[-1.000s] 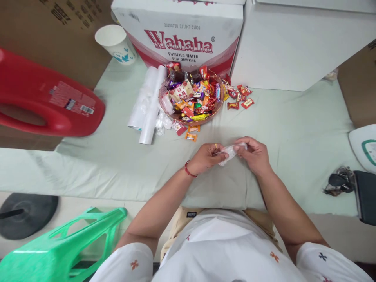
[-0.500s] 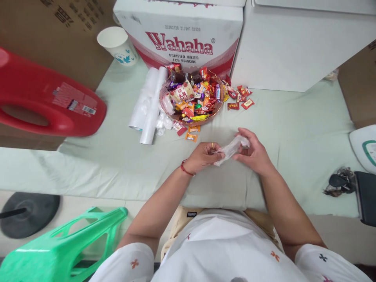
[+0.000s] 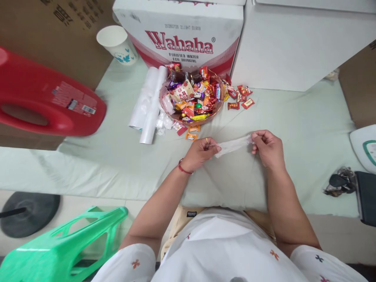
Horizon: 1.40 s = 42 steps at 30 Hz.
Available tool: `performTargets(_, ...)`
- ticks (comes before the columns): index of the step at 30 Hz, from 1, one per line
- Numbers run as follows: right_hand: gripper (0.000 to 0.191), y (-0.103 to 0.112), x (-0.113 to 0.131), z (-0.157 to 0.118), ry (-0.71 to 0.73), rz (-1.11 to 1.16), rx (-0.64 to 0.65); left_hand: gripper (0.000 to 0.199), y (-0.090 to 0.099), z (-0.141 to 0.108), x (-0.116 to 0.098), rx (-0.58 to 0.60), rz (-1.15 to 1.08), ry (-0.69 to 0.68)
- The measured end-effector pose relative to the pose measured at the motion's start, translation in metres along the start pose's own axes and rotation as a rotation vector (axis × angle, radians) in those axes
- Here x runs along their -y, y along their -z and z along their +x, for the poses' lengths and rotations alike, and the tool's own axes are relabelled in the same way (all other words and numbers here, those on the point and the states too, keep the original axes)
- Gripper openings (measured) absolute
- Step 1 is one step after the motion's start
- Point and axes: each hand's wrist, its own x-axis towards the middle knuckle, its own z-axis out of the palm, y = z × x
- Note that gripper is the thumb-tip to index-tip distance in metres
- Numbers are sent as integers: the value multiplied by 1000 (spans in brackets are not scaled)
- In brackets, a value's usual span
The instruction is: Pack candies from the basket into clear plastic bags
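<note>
A thin, clear plastic bag (image 3: 234, 146), gathered into a narrow strip, stretches between my two hands above the table. My left hand (image 3: 202, 152) pinches its left end between thumb and fingers. At the other end, my right hand (image 3: 268, 148) is closed on the bag with its fingertips. Beyond my hands stands a clear bowl (image 3: 216, 116) heaped with wrapped candies (image 3: 198, 96). A few orange-wrapped candies (image 3: 191, 136) lie just in front of the bowl, close to my left hand.
Rolls of clear plastic (image 3: 153, 109) and crumpled plastic (image 3: 163, 122) lie left of the bowl. Loose candies (image 3: 246, 103) are at its right. A white-and-red carton (image 3: 182, 23), a paper cup (image 3: 117, 44), a red jug (image 3: 73, 98) and keys (image 3: 340, 182) surround the area. A green stool (image 3: 64, 243) stands below left.
My right hand has moved right and closed on the bag's end, where its fingers were more spread before. The bag is now pulled out longer and flatter. My left hand has shifted slightly left.
</note>
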Motion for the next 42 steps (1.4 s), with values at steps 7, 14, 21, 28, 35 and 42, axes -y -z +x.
performTargets(7,45,-11,-5,-6,126,-38,200,36,-2,4,6,-121,-216,-212)
performTargets(14,33,-4,9,-3,-100,368,33,52,-1,10,5,-312,-391,-93)
performTargets(21,45,-1,9,0,-157,320,-123,48,-2,11,6,-359,-332,-121)
performTargets(28,31,19,8,0,163,187,-172,34,1,13,16,-451,-60,-278)
performTargets(35,19,66,33,-56,549,-133,497,23,1,8,10,-467,-185,-228)
performTargets(42,13,54,56,-64,329,-352,725,10,-8,3,-3,-303,-470,-217)
